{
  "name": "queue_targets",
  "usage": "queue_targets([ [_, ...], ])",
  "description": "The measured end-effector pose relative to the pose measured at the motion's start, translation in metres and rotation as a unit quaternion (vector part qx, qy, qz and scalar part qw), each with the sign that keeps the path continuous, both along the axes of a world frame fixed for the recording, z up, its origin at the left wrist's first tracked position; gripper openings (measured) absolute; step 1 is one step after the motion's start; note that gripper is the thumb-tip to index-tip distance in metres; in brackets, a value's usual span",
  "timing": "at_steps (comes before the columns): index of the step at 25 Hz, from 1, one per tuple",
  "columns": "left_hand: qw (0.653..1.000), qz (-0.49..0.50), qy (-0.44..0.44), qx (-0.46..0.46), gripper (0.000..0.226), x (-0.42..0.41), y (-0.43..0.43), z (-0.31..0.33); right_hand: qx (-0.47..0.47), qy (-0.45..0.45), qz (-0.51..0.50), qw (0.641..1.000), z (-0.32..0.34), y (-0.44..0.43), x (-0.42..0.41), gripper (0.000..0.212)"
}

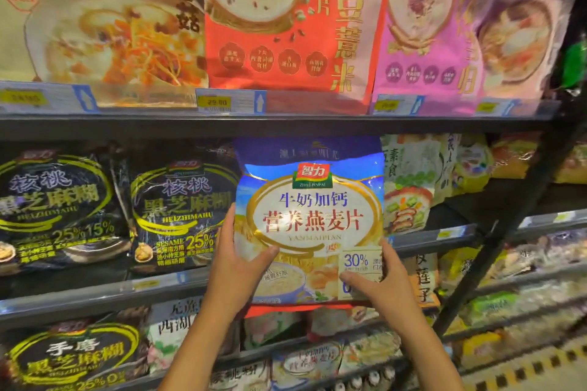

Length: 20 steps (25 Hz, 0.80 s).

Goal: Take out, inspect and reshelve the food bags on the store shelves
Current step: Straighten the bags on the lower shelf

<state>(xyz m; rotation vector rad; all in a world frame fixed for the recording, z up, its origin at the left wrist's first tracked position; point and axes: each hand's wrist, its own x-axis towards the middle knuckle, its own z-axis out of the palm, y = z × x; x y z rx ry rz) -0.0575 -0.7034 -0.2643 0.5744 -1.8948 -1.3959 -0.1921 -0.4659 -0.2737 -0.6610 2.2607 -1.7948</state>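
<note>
Head view, blue oatmeal bag [313, 216] upright before shelf [254, 125]; left hand [236, 267], right hand [382, 282] grasping its lower corners

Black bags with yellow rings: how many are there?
3. Two black plastic bags sit side by side on the middle shelf, left; one lower left. Others may hide behind.
</note>
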Motion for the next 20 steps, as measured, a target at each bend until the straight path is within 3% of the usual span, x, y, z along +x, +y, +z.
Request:
queue_targets([
  [2,1.000,0.007,-0.006,-0.010,0.109,-0.015,-0.011,0.004,0.003,0.022,0.001,1.000,0.007,-0.011,-0.016,0.071],
  [5,0.999,0.019,-0.023,-0.034,0.108,-0.029,-0.019,0.005,0.025,0.052,-0.013,0.998,0.008,-0.024,-0.034,0.085],
  [7,0.999,0.017,-0.031,-0.039,0.109,-0.037,-0.024,0.003,0.021,0.062,-0.019,0.998,0.002,-0.033,-0.046,0.077],
  [12,0.997,0.017,-0.053,-0.051,0.102,-0.060,-0.029,0.005,0.024,0.052,-0.007,0.998,-0.009,-0.047,-0.075,0.081],
  [17,0.995,0.050,-0.080,-0.028,0.058,-0.080,-0.046,0.009,0.027,0.053,0.008,0.998,-0.008,-0.059,-0.103,0.088],
  [20,0.993,0.068,-0.098,-0.024,0.078,-0.092,-0.051,0.016,0.019,0.058,0.013,0.998,-0.006,-0.068,-0.120,0.084],
])
